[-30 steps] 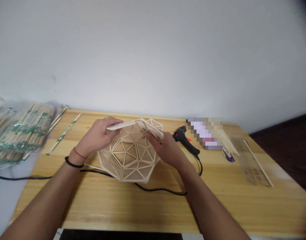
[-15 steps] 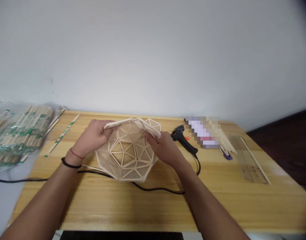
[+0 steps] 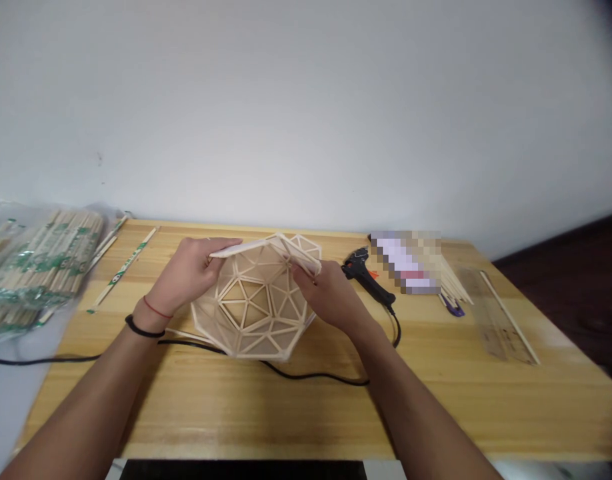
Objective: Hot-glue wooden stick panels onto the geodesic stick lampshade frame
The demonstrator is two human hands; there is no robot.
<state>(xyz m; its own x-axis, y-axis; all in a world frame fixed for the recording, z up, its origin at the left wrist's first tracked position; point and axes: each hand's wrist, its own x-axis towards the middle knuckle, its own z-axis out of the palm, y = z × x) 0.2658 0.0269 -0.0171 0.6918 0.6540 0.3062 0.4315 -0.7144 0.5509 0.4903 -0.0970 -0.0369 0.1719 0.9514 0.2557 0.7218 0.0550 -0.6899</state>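
Observation:
Between my hands is a bowl-shaped lattice of wooden sticks (image 3: 243, 329), made of triangles with pale, thin panels behind several of them. Its hollow side faces me. My left hand (image 3: 193, 267) is closed on the upper left rim, thumb inside and index finger stretched along the edge. On the upper right rim, my right hand (image 3: 323, 290) pinches the frame, its fingertips partly hidden behind the sticks. Just right of that hand lies a black glue gun (image 3: 369, 280) on the wooden table.
A plastic bag of wrapped chopsticks (image 3: 56, 253) lies at the left, near a loose wrapped chopstick (image 3: 129, 267). A black cable (image 3: 306, 377) crosses the table (image 3: 246, 420) under the lattice. Loose sticks (image 3: 453, 280) and a clear ruler (image 3: 491, 320) lie at the right.
My left index finger has stretched out along the top of the lattice's rim. The right hand keeps its grip, and the lattice has barely moved.

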